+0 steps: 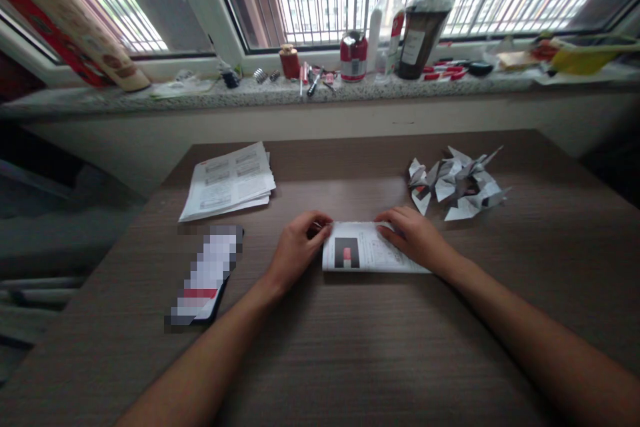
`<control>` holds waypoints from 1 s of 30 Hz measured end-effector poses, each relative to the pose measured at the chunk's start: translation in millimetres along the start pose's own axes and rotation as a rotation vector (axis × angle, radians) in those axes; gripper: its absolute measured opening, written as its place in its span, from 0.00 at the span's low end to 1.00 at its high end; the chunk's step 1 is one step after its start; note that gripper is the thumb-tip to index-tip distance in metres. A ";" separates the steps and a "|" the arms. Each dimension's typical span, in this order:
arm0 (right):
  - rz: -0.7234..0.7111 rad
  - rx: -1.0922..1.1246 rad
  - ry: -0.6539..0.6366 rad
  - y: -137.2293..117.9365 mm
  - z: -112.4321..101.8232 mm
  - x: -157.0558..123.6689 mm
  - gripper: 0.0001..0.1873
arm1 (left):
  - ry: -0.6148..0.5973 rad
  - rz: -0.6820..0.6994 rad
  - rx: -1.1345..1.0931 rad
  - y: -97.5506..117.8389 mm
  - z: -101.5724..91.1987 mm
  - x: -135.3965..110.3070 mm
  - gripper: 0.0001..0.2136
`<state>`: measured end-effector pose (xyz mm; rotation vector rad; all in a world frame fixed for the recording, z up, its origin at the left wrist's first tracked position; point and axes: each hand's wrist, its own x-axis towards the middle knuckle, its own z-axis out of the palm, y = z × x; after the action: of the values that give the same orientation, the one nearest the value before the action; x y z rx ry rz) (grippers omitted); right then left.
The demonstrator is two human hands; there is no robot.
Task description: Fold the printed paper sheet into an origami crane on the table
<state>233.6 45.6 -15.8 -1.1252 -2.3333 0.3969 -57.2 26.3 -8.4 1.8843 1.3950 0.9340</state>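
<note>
One folded paper (367,255) lies on the table (340,353). My left hand (299,248), nearly closed, pinches its far left corner; my right hand (414,235), loosely curled, touches its far edge, grip unclear.

So that printed paper (367,248) is folded over into a wide, short strip, near edge looking like the crease. It's lying lengthwise side to side around the middle of the brown tabletop (345,360). Mostly white, tiny print, plus a dark photo with something red at the left end.
</note>
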 end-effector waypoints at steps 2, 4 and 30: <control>0.005 -0.013 -0.013 1.9 2.8 0.4 0.07 | 0.007 0.045 0.067 0.5 1.3 0.4 0.03; 0.004 -0.031 -0.018 3.1 4.9 0.5 0.07 | -0.001 0.072 0.117 0.2 2.5 0.9 0.03; 0.024 -0.067 -0.009 6.5 7.1 1.9 0.02 | -0.040 0.065 0.161 -1.5 5.0 1.6 0.04</control>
<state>232.7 50.8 -24.1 -1.1863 -2.3592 0.3353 -53.5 28.0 -12.1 2.0675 1.4297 0.8308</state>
